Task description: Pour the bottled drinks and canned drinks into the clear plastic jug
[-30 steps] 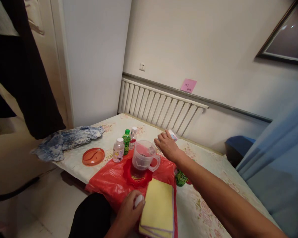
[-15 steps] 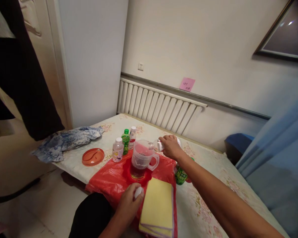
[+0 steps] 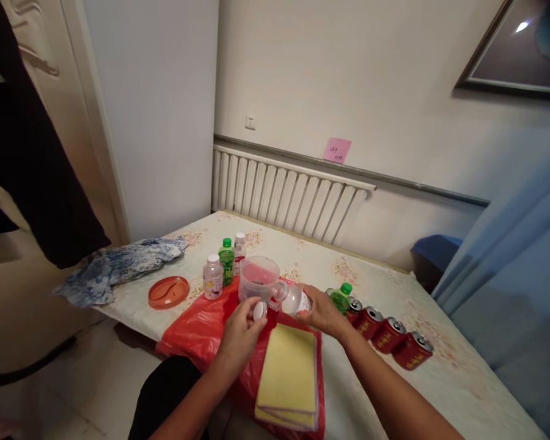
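R hand (image 3: 318, 311) grips small bottle (image 3: 294, 300) lying sideways, neck pointing left twd L hand (image 3: 242, 330), which pinches white cap (image 3: 259, 310) just beside neck, near pitcher (image 3: 258, 281).

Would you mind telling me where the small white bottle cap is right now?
In the head view, the white cap is pinched in the left hand, low centre, just in front of the clear jug and left of the bottle held by the right hand.

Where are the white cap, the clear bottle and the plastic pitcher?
white cap (image 3: 260, 310), head view, on its rounded top, held in the left hand's fingers.
clear bottle (image 3: 296, 299), head view, on its body, lying sideways in the right hand.
plastic pitcher (image 3: 256, 280), head view, on its front wall below the rim.
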`<state>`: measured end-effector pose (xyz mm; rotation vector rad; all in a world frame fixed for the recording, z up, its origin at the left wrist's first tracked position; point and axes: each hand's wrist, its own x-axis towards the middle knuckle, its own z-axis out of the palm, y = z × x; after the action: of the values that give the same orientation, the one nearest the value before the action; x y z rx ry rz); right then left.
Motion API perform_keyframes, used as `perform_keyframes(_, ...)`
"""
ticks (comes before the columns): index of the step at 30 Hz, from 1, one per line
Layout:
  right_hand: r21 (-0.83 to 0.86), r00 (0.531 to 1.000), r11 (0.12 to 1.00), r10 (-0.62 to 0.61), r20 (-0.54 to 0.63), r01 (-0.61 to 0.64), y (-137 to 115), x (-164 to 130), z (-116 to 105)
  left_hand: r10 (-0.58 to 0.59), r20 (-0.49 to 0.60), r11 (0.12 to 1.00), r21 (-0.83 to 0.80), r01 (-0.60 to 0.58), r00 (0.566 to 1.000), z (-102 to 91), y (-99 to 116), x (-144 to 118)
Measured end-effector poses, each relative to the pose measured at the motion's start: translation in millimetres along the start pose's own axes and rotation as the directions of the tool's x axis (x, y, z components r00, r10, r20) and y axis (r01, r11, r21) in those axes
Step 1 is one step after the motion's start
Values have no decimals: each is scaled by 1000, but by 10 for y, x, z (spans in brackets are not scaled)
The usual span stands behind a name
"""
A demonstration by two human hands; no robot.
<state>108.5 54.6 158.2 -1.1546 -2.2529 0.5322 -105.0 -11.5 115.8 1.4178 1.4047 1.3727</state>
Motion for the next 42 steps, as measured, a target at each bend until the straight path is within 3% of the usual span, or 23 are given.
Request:
perform_keyframes(11,59,1000,998,11,-12,-11,-34,-437,341,173,196,970,139,-202,965,62,50,34)
perform_keyframes(18,192,996,977,94,-2,-92,-51,-585,536,74,254,987,117,-107,964,19,35,-52)
perform_keyframes(24,230,990,963,140,12,-139,-118,-648,752,82,240,960,242,-141,967,-80,56,-190)
perform_keyframes(28,226,992,969,117,-45,-104,-148,-654,927,121,211,927,325,-187,970,-338,154,-168)
perform_keyframes(34,271,980,945,199,-26,-185,-3,-795,1093,185,111,762,611,-214,976,-1051,251,188)
perform_keyframes(39,270,962,924,271,37,-271,84,-956,1062,135,33,524,846,-100,990,-1462,29,637)
perform_keyframes(42,242,939,908,337,66,-343,156,-1061,1068,116,0,489,870,-57,993,-1540,-166,869)
